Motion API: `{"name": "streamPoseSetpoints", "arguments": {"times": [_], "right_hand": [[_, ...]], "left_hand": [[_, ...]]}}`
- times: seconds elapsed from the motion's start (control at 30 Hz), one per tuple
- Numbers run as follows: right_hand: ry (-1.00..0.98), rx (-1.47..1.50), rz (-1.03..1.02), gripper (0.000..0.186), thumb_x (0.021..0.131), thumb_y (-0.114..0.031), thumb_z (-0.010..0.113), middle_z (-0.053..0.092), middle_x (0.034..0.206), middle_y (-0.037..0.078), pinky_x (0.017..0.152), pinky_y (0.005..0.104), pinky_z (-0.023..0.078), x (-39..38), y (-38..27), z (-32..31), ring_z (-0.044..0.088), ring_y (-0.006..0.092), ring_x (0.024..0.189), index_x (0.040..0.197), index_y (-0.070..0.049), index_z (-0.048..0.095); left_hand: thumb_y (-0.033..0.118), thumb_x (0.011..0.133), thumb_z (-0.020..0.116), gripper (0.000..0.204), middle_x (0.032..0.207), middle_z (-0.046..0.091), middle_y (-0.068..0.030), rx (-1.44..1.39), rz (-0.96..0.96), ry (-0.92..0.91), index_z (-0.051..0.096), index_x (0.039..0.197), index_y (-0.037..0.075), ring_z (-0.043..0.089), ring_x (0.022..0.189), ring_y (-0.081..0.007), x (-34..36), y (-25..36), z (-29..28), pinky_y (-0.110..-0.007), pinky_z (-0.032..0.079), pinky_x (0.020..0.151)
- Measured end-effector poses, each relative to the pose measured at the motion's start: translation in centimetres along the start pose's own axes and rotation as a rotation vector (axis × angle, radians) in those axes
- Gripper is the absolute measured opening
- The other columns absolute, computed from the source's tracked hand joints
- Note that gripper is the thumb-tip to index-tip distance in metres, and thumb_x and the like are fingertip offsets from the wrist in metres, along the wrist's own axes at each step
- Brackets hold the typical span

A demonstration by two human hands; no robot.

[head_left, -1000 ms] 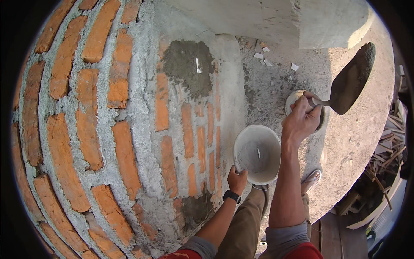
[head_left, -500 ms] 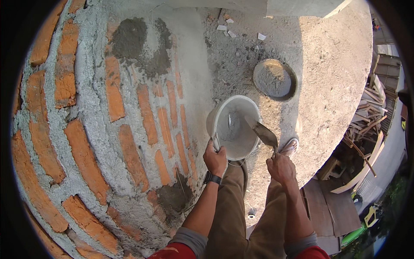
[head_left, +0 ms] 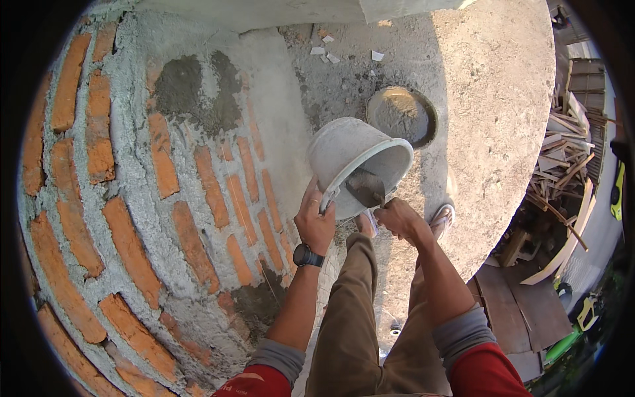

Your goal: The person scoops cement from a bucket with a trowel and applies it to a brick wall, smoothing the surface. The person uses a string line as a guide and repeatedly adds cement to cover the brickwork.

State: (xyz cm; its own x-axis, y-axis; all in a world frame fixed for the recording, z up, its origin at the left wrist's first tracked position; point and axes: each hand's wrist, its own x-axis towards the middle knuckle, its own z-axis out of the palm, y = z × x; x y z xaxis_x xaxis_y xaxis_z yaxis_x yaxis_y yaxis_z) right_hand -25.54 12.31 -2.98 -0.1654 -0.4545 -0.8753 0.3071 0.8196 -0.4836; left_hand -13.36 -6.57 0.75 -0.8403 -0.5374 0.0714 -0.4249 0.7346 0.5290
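— Bucket (head_left: 342, 147) has tipped since the earlier picture, its mouth toward the right hand (head_left: 400, 220), and the trowel (head_left: 365, 188) reaches farther inside.
— How are the hands?
— Left hand (head_left: 315, 221) grasps the bucket's rim near the wall (head_left: 162, 159); the right is clenched around the trowel's handle.
— And the progress?
— Wet mortar (head_left: 178, 86) covers only some patches; many bricks (head_left: 210, 182) are bare, so I judge that most is left.

White fragments (head_left: 377, 56) are scattered on the rough ground (head_left: 499, 99), while scrap wood (head_left: 563, 160) is heaped near brown sheets (head_left: 506, 308) and a bright green object (head_left: 562, 346) at the right.
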Motion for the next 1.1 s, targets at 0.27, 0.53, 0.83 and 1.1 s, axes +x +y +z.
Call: {"name": "streamPoseSetpoints", "arguments": {"times": [0.27, 0.53, 0.83, 1.1], "right_hand": [[-0.167, 0.443, 0.051, 0.022, 0.084, -0.020, 0.068, 0.052, 0.063, 0.002, 0.047, 0.0294, 0.038, -4.1, 5.5, -2.0, 0.049, 0.0117, 0.053, 0.084, 0.002, 0.067], [0.246, 0.797, -0.534, 0.016, 0.089, -0.007, 0.055, 0.054, 0.066, 0.000, 0.051, 0.0258, 0.039, -6.6, -7.3, -5.5, 0.049, 0.0082, 0.056, 0.099, 0.001, 0.065], [0.864, 0.272, -0.581, 0.020, 0.093, -0.020, 0.064, 0.070, 0.079, 0.018, 0.072, 0.0489, 0.055, 5.0, -21.0, 4.8, 0.069, 0.0393, 0.076, 0.102, -0.002, 0.064], [0.482, 0.020, -0.361, 0.021, 0.089, -0.023, 0.064, 0.071, 0.083, 0.024, 0.078, 0.0543, 0.055, 0.4, 0.3, 8.0, 0.069, 0.0467, 0.079, 0.101, -0.005, 0.066]], "left_hand": [[0.012, 0.084, 0.070, 0.030, 0.097, 0.073, -0.0263, -0.218, -0.620, -0.074, 0.064, 0.108, -0.006, 0.073, 0.091, -0.0409, 0.0, -1.5, 2.6, -0.045, 0.056, 0.077], [0.019, 0.085, 0.072, 0.041, 0.102, 0.071, -0.0260, -0.431, -1.107, -0.048, 0.061, 0.113, -0.009, 0.074, 0.089, -0.0333, -10.4, -1.3, 5.3, -0.043, 0.065, 0.069], [0.034, 0.088, 0.076, 0.058, 0.117, 0.068, -0.0217, -0.342, -1.004, -0.392, 0.058, 0.128, -0.004, 0.071, 0.098, -0.0321, -14.8, 1.0, 8.7, -0.044, 0.060, 0.083], [0.031, 0.086, 0.078, 0.071, 0.131, 0.060, -0.0250, -1.310, -1.078, -0.149, 0.044, 0.139, -0.002, 0.067, 0.110, -0.0344, -14.2, -3.5, 23.1, -0.049, 0.057, 0.097]]}}
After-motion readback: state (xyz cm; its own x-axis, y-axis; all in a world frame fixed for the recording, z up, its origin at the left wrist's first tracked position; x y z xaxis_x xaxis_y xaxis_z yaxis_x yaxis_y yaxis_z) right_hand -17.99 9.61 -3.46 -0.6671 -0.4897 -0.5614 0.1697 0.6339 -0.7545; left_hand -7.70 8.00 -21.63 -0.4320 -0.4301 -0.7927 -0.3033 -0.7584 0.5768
